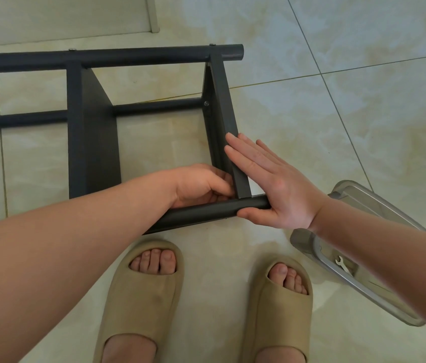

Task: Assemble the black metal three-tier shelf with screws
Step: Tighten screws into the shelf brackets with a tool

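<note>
Where the end tier (223,108) meets the near post (201,214): corner lies between both hands.
Left hand (201,184): behind the near post, fingers curled into that corner; what they hold is hidden.
Right hand (272,187): at the near post's right end, fingers straight, together, pressed on the tier.
Post axis: left to right.
Shelf (94,132): matte black, on its side beyond the near post.

Glossy pale marbled floor tiles (363,113) (thin dark grout lines) run up to white trim (153,14), evenly lit.
</note>
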Tool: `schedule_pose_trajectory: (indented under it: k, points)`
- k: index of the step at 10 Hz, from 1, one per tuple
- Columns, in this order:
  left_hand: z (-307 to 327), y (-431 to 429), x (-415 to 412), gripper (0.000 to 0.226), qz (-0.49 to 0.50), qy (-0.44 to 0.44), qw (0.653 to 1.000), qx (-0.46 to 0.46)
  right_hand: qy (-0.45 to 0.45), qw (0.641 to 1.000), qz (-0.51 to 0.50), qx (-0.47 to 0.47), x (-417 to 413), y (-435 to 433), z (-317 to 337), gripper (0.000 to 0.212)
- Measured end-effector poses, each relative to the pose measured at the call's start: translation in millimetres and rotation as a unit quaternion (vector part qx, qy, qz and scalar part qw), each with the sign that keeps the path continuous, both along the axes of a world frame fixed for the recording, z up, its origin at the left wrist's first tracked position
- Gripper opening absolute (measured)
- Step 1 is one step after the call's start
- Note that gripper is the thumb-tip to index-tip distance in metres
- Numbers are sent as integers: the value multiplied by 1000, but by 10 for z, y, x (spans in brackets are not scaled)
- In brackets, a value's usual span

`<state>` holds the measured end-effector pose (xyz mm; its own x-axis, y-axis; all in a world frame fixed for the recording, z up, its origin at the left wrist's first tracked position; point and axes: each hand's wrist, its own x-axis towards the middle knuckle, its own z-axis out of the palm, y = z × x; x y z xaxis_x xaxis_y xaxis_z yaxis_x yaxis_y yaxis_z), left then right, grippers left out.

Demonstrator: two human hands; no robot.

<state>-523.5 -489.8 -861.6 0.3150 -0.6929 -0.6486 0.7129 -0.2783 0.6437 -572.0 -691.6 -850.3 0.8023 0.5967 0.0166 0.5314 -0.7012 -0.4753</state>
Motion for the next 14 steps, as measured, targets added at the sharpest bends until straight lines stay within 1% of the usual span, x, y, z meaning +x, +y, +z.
schedule_pose_trajectory:
  k: [1, 2, 3, 4, 6, 8, 9, 10, 11, 12, 14]
  points:
    - [-11, -5, 8, 26, 10, 19, 1000, -15, 1, 1000, 0, 1, 0, 0, 1, 95]
    - [-7, -15, 2, 16, 13, 16, 1000, -7, 0, 1000, 0, 1, -4, 1, 2, 94]
    - [-2, -14, -15, 18, -11, -36, 999, 38, -2, 1000, -1, 1, -4, 5, 1, 94]
    - [-25, -24, -21, 10, 6, -44, 998, 46, -2, 1000, -2, 3, -4, 8, -4, 93]
    - [-61, -21, -6, 8, 18, -25, 999, 17, -2, 1000, -2, 5, -5, 6, -5, 94]
    - [-34, -20, -4, 5, 11, -9, 1000, -2, 0, 1000, -2, 4, -6, 2, -4, 94]
    - [-36, -15, 1, 23, 9, 3, 1000, -10, 1, 1000, -2, 4, -6, 0, 1, 94]
    - [-50, -13, 10, 23, 18, 16, 999, -20, 2, 1000, -2, 4, -6, 8, 0, 94]
    - [-51, -17, 0, 16, 12, 8, 1000, -15, 1, 1000, -2, 3, -7, 8, 0, 93]
    - [-52, -19, -16, 10, -4, -39, 999, 21, 1, 1000, -2, 2, -4, 8, -2, 93]
    - [-74, -15, -12, 4, 24, -48, 998, 31, 2, 1000, -3, 2, -4, 10, 2, 93]
